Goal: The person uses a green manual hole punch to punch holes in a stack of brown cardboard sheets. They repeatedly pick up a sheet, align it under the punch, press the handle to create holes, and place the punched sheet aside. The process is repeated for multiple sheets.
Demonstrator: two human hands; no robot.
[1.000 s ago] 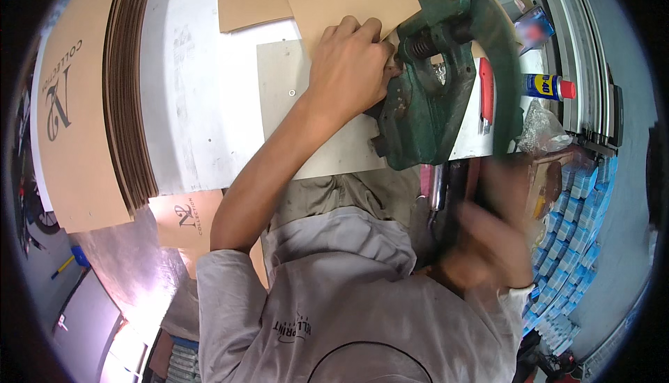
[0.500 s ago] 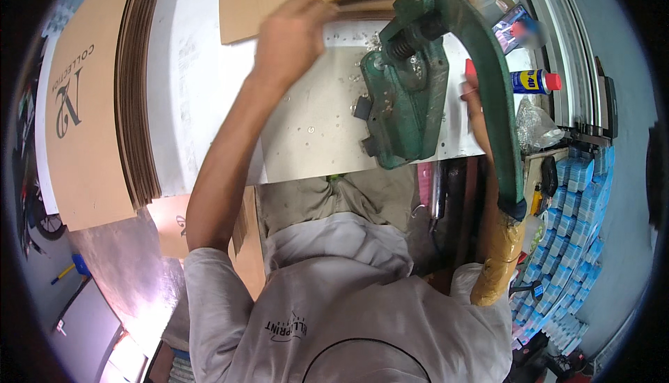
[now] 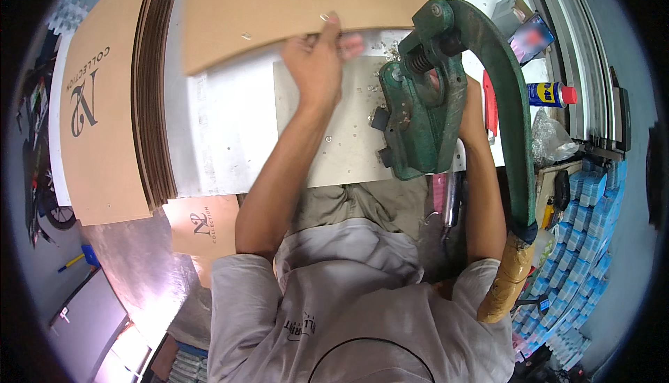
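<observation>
My left hand [image 3: 315,69] is at the near edge of a brown cardboard sheet [image 3: 300,0], its fingers apart and slightly blurred. Its index finger reaches over the edge beside a small metal ring [image 3: 325,17]; another ring [image 3: 245,36] shows farther left on the sheet. A green hand press [image 3: 428,115] with a long curved lever stands to the right. Behind the press is my right hand [image 3: 472,104], its fingers mostly hidden by the green body. Small metal rings [image 3: 329,139] lie scattered on the beige mat [image 3: 300,163] before the press.
A thick stack of printed brown cardboard [image 3: 104,97] lies at the left. Beyond the lever are a red tool [image 3: 490,108], a blue spray can [image 3: 547,95] with a red cap, a clear bag [image 3: 552,135] and a phone [image 3: 531,38]. The lever's tape-wrapped handle [image 3: 507,271] hangs beside my right arm.
The cardboard sheet has shifted left and nearer, its print out of view. My left hand has turned, its fingers spreading. My right hand has moved from the red tool to behind the press.
</observation>
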